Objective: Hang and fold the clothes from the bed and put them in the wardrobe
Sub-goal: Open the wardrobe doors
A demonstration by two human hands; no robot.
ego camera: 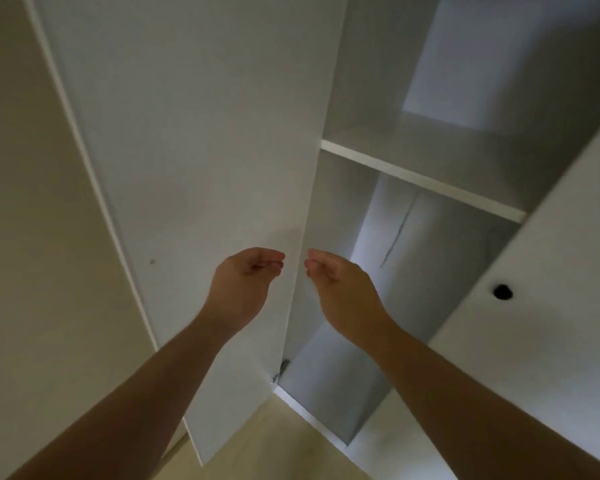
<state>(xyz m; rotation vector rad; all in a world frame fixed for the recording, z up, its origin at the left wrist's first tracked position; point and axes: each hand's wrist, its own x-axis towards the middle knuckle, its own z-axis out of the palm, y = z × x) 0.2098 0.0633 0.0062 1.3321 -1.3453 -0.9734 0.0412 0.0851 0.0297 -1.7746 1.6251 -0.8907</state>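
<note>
Hovering loosely curled and empty, the left hand (243, 282) and right hand (340, 289) flank the open wardrobe door (187, 133) edge.

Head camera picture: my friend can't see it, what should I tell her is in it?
A person's left hand and right hand reach out side by side, fingers loosely curled, holding nothing, before an open white wardrobe. A white shelf crosses inside, above the hands.
</note>
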